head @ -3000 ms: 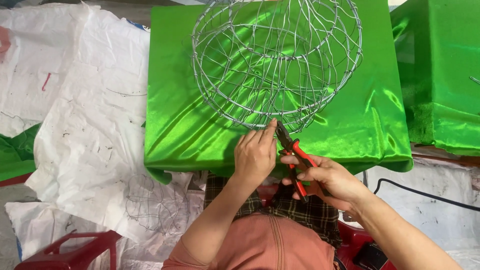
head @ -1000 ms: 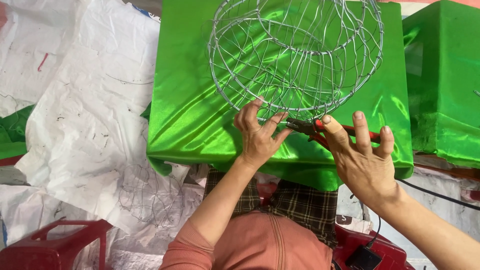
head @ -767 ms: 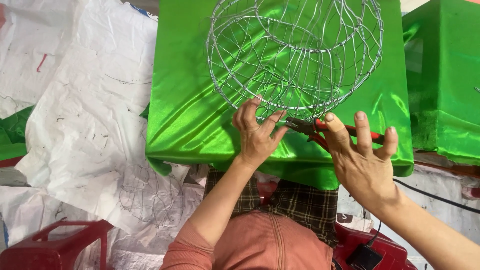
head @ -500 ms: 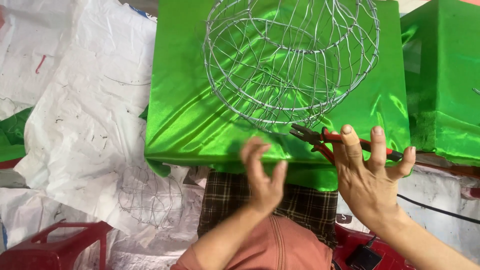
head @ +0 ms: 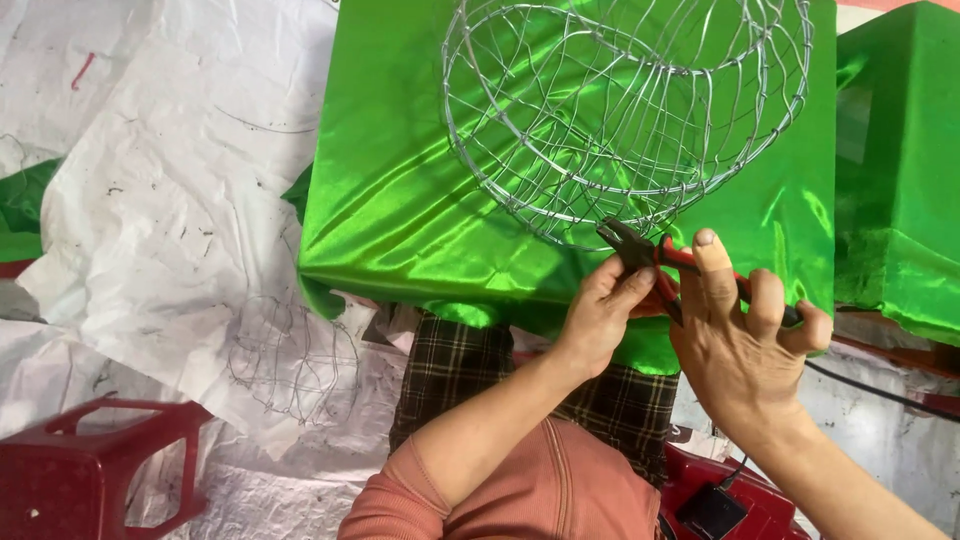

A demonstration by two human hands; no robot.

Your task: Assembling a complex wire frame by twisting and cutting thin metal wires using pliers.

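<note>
Green satin-covered block (head: 400,200) carries a round silver wire-mesh frame (head: 625,110) at 12 o'clock from both hands; prob. light, springy, easily bent, best held by its thicker rim hoops. Red-handled pliers (head: 650,258) touch the frame's lower edge. Right hand (head: 745,345) is wrapped round the handles; left hand (head: 600,315), at 9 o'clock, pinches the plier head.
</note>
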